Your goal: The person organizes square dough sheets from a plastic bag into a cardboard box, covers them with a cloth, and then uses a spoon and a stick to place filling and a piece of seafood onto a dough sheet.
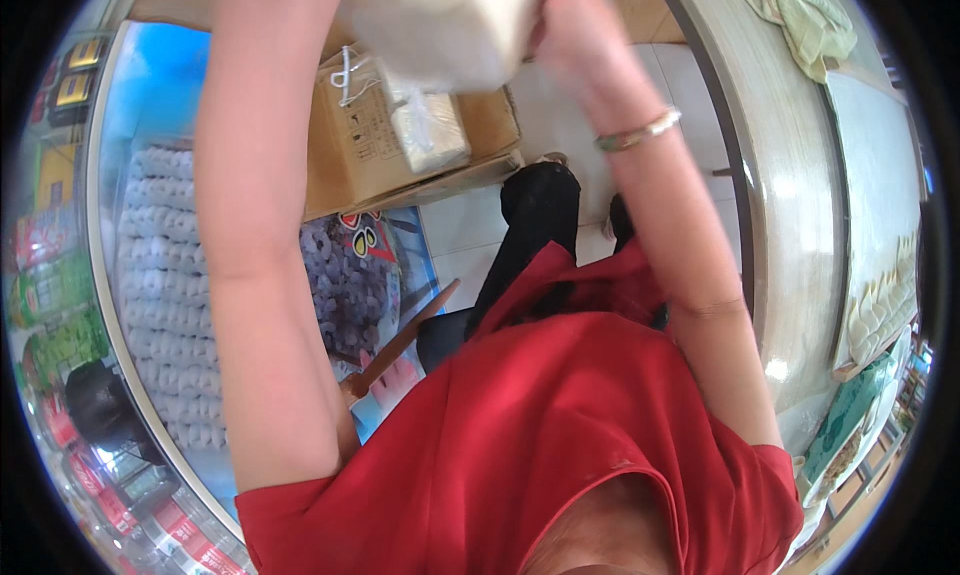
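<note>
A pale block-shaped package [442,27], blurred, is held up in front of me at the top edge of the view. On its right side my right hand [566,27] grips it, a bracelet around the wrist. My left forearm reaches up past the top edge, so my left hand is out of view. Below the package stands an open cardboard box [352,155] with printing on its side. A similar pale block in clear plastic wrap [431,136] with a tied top lies at the box.
At the right runs a long table [780,237] with a light green cloth [810,20] and a board [870,147] bearing rows of dumplings. At the left a picture-covered panel [161,87] stands beside bottles [180,530]. A brown wooden stick [405,339] slants near my legs.
</note>
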The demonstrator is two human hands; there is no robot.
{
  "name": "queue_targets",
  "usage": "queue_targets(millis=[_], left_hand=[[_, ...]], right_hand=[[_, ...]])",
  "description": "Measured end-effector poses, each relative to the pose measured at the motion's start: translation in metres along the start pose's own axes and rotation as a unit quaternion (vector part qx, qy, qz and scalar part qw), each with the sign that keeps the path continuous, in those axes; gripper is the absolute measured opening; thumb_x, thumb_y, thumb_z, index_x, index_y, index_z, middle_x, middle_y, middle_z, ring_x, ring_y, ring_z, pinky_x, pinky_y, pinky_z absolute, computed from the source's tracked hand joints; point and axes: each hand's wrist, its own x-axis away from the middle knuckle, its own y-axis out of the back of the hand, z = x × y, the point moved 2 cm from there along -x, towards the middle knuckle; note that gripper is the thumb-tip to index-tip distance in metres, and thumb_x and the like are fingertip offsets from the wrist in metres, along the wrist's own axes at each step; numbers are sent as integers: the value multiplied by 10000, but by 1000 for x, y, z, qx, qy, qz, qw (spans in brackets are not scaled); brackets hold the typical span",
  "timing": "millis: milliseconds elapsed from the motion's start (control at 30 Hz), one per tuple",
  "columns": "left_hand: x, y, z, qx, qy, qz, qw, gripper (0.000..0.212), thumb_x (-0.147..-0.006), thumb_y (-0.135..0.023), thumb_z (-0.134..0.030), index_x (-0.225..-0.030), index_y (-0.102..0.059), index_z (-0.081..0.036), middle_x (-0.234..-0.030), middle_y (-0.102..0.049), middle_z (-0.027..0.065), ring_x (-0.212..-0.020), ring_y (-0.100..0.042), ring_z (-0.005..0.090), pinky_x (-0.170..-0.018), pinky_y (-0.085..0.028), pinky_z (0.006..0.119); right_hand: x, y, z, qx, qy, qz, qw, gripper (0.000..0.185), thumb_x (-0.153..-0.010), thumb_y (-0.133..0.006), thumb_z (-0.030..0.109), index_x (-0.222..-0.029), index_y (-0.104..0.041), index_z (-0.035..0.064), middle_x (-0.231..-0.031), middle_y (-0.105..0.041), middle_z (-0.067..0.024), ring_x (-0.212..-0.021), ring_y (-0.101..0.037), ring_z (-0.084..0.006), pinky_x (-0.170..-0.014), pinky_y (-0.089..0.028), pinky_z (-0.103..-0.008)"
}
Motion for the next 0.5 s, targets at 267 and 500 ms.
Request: queue_targets(millis=[267, 500], left_hand=[[108, 138, 109, 24, 165, -145, 975, 77, -830, -633, -72, -805, -625, 0, -754, -621, 81, -584, -574, 155, -540, -470, 291], [152, 174, 221, 5, 213, -247, 945, 88, -846, -639, -58, -835, -615, 25, -719, -594, 31, -566, -505, 87, -502, -388, 225]], right_hand=[[57, -14, -149, 467, -97, 39, 878, 645, -892, -579, 301, -1415, -308, 40, -1360, -427, -174, -1303, -347, -308, -1062, -321, -419], [101, 74, -208, 592, -333, 35, 733, 584, -800, -688, 316, -1194, -444, -40, -1117, -562, -278, -1052, -554, -408, -880, -457, -469]])
